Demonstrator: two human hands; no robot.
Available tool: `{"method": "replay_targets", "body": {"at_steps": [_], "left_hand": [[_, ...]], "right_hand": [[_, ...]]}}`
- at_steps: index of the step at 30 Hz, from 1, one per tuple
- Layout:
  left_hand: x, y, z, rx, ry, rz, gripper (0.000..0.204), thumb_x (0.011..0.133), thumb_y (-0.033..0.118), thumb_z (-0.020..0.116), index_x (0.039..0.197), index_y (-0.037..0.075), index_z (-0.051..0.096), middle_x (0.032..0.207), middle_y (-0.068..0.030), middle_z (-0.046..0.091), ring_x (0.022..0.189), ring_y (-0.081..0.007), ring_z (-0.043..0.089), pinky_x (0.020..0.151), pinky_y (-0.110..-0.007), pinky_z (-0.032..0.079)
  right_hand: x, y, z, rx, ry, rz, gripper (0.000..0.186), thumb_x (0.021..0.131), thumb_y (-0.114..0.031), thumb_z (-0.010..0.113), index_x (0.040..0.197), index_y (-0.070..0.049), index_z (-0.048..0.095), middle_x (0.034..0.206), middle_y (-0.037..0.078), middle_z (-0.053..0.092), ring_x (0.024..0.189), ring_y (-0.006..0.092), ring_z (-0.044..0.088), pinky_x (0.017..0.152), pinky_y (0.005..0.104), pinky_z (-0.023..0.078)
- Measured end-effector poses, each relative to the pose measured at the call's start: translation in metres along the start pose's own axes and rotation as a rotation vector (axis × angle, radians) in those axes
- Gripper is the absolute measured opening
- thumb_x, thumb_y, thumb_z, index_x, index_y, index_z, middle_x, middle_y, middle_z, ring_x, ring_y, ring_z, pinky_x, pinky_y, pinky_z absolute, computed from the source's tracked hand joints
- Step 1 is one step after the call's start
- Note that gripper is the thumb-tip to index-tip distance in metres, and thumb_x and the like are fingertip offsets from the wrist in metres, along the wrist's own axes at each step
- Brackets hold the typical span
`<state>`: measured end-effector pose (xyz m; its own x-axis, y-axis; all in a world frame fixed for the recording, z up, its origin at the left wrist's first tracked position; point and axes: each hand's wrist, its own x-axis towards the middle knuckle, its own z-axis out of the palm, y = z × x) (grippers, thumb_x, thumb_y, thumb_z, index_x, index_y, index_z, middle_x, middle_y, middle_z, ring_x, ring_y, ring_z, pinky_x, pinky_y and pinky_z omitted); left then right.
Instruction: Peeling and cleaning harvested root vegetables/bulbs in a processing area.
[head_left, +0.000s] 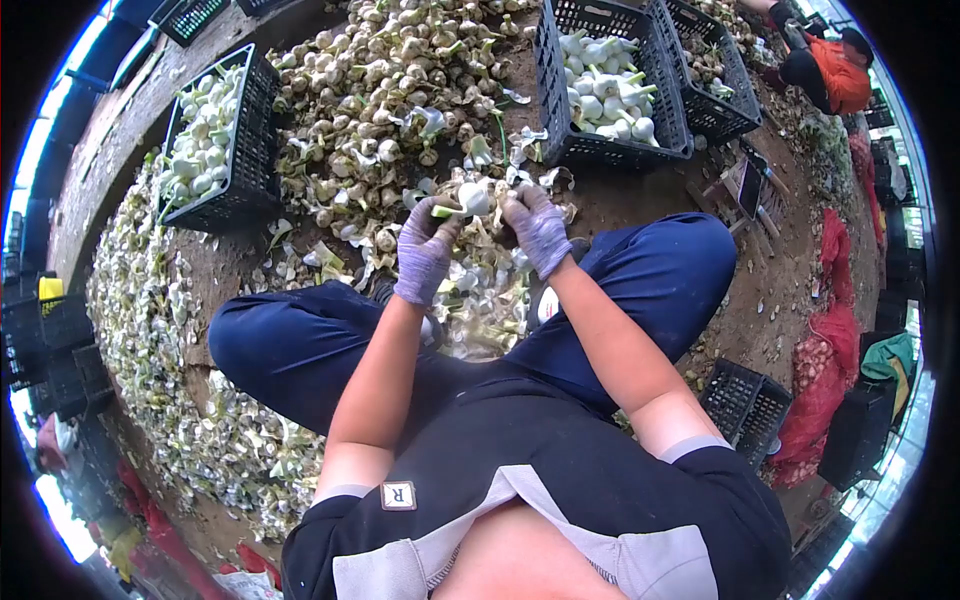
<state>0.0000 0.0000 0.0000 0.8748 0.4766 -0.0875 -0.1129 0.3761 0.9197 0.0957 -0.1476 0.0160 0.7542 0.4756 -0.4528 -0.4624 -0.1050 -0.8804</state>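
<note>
My left hand (425,255), in a purple-grey glove with soiled fingertips, is closed round the green stem of a garlic bulb (474,198). The bulb is white and points to the right, toward my other hand. Just beside it, my right hand (537,232) wears a matching glove and has its fingers pressed together. Brownish, skin-like bits show at those fingertips, but what they pinch is partly hidden. Right beyond both hands lies a large heap of unpeeled garlic (390,85) with dry brown skins. Loose garlic skins (480,305) cover the ground between my legs.
Black crates of white garlic stand at the left (262,135) and far right (612,150); another crate (722,115) adjoins the latter. A small stool-like object (748,190), a black crate (745,405) and red mesh sacks (815,375) lie rightward. A person in orange (842,78) sits far right.
</note>
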Motion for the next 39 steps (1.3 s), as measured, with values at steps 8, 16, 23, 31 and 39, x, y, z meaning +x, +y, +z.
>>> {"method": "replay_targets", "body": {"at_steps": [8,16,23,31,39], "left_hand": [[0.001,0.010,0.002,0.342,-0.158,0.263,0.015,0.081,-0.002,0.059,0.094,0.006,0.058,0.091,-0.0044,0.059,0.079,-0.0162,0.055,0.072,-0.026,0.044],[0.004,0.016,-0.007,-0.499,0.080,-0.090,0.016,0.088,0.012,0.055,0.102,0.005,0.054,0.095,-0.0120,0.060,0.089,-0.0260,0.063,0.081,-0.038,0.053],[-0.004,0.012,0.006,-0.239,0.083,-0.138,0.016,0.086,0.014,0.057,0.100,0.006,0.054,0.092,-0.0102,0.061,0.080,-0.0227,0.064,0.077,-0.038,0.055],[-0.005,0.008,0.000,-0.144,0.016,-0.204,0.019,0.086,0.017,0.056,0.100,0.006,0.052,0.090,-0.0081,0.059,0.080,-0.0201,0.062,0.073,-0.036,0.055],[-0.004,0.008,0.002,-0.061,0.037,-0.154,0.014,0.087,0.013,0.053,0.099,0.006,0.053,0.087,-0.0045,0.057,0.079,-0.0147,0.060,0.074,-0.033,0.054]], "right_hand": [[0.009,0.008,0.005,-0.697,0.202,-0.625,0.019,0.082,-0.021,0.059,0.079,-0.002,0.053,0.067,0.016,0.054,0.064,0.0295,0.059,0.059,0.0378,0.047],[0.017,-0.007,-0.014,0.027,0.232,-0.310,0.007,0.083,-0.009,0.057,0.089,-0.007,0.053,0.074,0.004,0.057,0.061,0.0135,0.058,0.052,0.0262,0.051],[-0.006,-0.005,0.006,-0.391,-0.002,-0.515,0.034,0.075,-0.032,0.073,0.088,-0.004,0.060,0.078,0.010,0.060,0.069,0.0167,0.057,0.065,0.0299,0.046],[-0.008,0.000,0.002,-0.886,0.068,-0.729,0.029,0.080,-0.029,0.062,0.090,-0.002,0.059,0.081,0.018,0.060,0.075,0.0333,0.059,0.067,0.0395,0.047],[-0.020,-0.020,0.009,-0.752,-0.011,-0.427,0.027,0.078,-0.032,0.059,0.081,-0.005,0.062,0.074,0.018,0.061,0.072,0.0358,0.060,0.063,0.0434,0.048]]}}
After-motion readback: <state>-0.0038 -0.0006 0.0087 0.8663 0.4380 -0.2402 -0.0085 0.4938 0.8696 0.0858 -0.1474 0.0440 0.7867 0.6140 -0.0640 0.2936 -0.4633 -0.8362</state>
